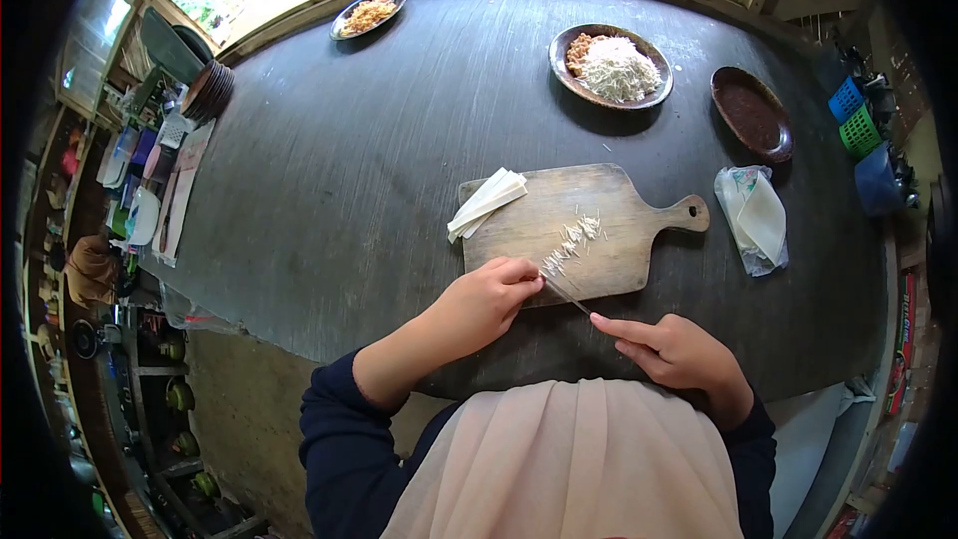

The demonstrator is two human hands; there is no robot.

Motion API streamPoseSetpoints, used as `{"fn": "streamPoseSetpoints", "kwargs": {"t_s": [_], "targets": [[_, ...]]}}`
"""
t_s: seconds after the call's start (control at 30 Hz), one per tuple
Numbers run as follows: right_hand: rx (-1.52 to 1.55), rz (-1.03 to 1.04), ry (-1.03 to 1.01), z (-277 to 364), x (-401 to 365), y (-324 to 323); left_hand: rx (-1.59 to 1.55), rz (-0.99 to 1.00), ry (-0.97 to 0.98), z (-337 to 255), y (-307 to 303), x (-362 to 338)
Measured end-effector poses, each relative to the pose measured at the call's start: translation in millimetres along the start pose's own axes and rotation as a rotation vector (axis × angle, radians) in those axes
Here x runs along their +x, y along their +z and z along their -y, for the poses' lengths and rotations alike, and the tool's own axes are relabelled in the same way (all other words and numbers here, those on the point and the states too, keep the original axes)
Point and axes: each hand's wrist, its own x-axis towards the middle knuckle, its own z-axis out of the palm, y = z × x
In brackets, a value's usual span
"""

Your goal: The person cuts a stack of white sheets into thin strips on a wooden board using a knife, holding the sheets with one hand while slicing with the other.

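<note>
Already a thin line of white strips [574, 238] is lying across the middle of the cutting board [639, 210], so the slicing is looking under way but not far along. The left hand [487, 296], at lower centre of the frame, is bunching its fingertips together and pressing down on the near end of those strips at the board's lower edge; whether an uncut piece is sitting under the fingers is hidden. The right hand [681, 349], just right of it, is curling around what is probably the handle of the knife [569, 296], index finger stretching forward, with the slim blade angling up toward the left fingertips.

Much is seemingly waiting: a stack of white sheets [486, 203] is resting uncut on the board's upper left corner, and a plastic packet [753, 218] holding more folded sheets is lying on the dark table [399, 140] right of the board's handle. Further up, a plate [611, 67] is carrying pale shreds and something brown, a dark dish [750, 112] is sitting to its right, and a third dish [368, 14] of brownish food is standing at upper left
</note>
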Motion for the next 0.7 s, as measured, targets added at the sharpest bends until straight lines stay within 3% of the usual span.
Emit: {"fn": "streamPoseSetpoints", "kwargs": {"t_s": [0.7], "targets": [[-0.135, 0.002, 0.048, 2.0, 4.0, 5.3, -0.005, -0.023, 0.022, 0.2, 0.5, 0.8]]}}
